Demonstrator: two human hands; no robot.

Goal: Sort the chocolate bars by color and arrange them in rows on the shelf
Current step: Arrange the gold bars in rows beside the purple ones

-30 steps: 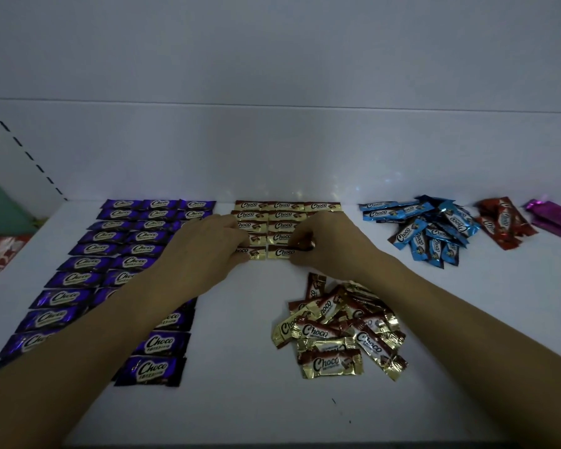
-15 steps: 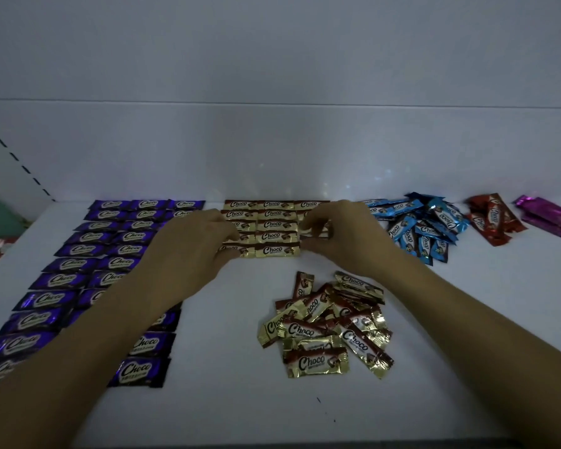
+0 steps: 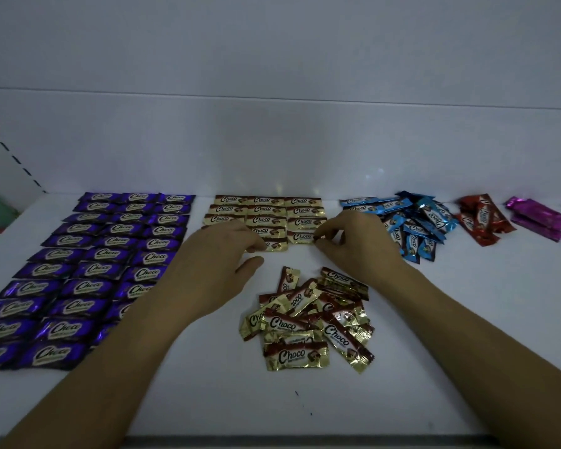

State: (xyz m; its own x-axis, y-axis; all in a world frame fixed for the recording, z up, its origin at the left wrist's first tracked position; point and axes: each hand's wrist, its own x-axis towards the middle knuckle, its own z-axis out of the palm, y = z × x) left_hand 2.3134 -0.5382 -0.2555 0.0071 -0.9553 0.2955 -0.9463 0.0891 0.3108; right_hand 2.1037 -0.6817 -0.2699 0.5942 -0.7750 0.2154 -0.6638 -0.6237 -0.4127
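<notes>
Left hand (image 3: 217,270): forearm comes in from lower left, palm down, fingers bent over the left side of the gold rows (image 3: 263,210). Fingertips rest on the front middle bar (image 3: 276,246); thumb is stretched apart over the shelf (image 3: 208,400), so the grip is loose and holds nothing.

Right hand (image 3: 357,244): forearm comes in from lower right. The grip is narrow, thumb and forefinger pinching the right end of the front right bar (image 3: 300,237).

Both bars lie flat, long axis left to right, logo readable, in line with the rows behind them.

Gold pile (image 3: 308,322) sits unsorted just in front of the rows, its bars pointing every way.

Purple rows (image 3: 94,270) are at left. Blue pile (image 3: 412,225), red bars (image 3: 481,222) and magenta bars (image 3: 541,217) are at right.

Shelf is white and dimly lit, with a plain pale back panel (image 3: 272,150)
</notes>
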